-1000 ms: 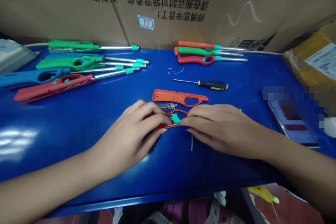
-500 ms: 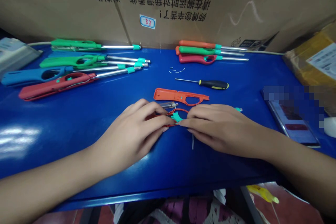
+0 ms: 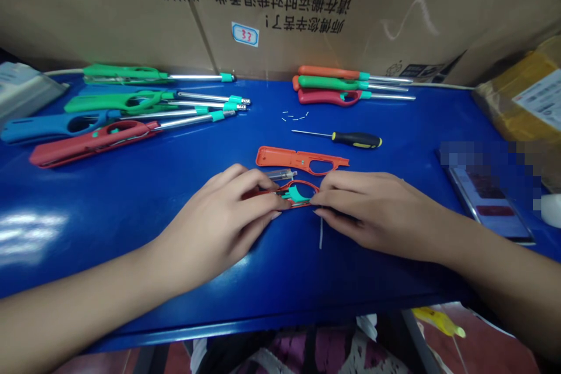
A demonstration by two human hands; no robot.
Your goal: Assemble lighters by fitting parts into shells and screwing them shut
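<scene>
An opened orange lighter half with a teal trigger lies on the blue table between my hands. My left hand covers its left end, fingers closed around it. My right hand pinches its right end with fingertips pressed together. Just behind lies the matching orange cover shell, and a small clear tube rests beside it. A thin white wire runs toward me from under my right hand.
A black and yellow screwdriver and tiny screws lie behind. Several long lighters lie at the back left, three more lighters at the back centre. A phone rests at the right. Cardboard boxes line the rear.
My right hand has shifted slightly right, uncovering more of the teal trigger and orange loop. My left hand has stayed in place.
</scene>
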